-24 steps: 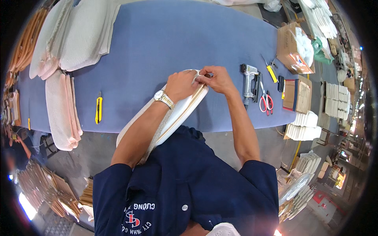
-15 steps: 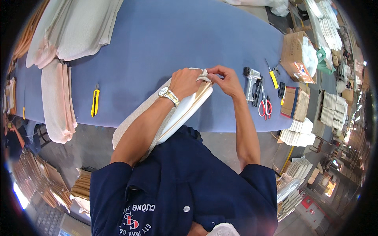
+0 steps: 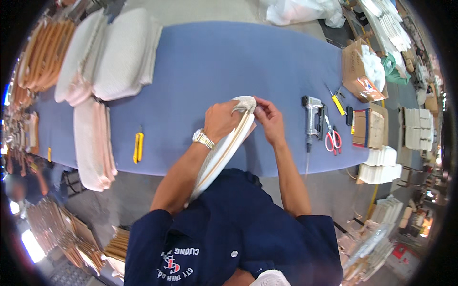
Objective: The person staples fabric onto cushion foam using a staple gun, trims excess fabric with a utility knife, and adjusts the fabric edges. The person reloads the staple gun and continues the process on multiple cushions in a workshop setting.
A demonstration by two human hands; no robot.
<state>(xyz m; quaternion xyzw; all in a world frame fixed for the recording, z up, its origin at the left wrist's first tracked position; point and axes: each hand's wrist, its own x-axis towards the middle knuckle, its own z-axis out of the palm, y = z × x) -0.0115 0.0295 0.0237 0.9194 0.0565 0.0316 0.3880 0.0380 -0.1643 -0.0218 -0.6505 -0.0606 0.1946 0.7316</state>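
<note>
A long padded panel [image 3: 224,157] with white foam, a tan layer along its edge and a grey fabric cover stands on edge, slanting from my body over the table's near edge. My left hand [image 3: 220,120], a watch on its wrist, is closed around the panel near its far end, fingers on the fabric. My right hand [image 3: 270,118] pinches the grey fabric cover [image 3: 246,102] at the rounded far tip. The fabric is folded over at that tip. My left hand hides part of the panel's upper side.
Right of my hands lie a staple gun [image 3: 312,117], red-handled scissors [image 3: 333,138] and a yellow cutter [image 3: 338,103]. Beyond are two cardboard boxes [image 3: 353,71]. Another yellow cutter [image 3: 138,147] lies left, beside stacked pinkish fabric covers [image 3: 90,148]. Light padded panels [image 3: 126,52] stand farther back.
The view has shifted, so the table appears lower. The panel has been turned more on edge, and its fabric is now folded over the far tip. Both hands remain at that end.
</note>
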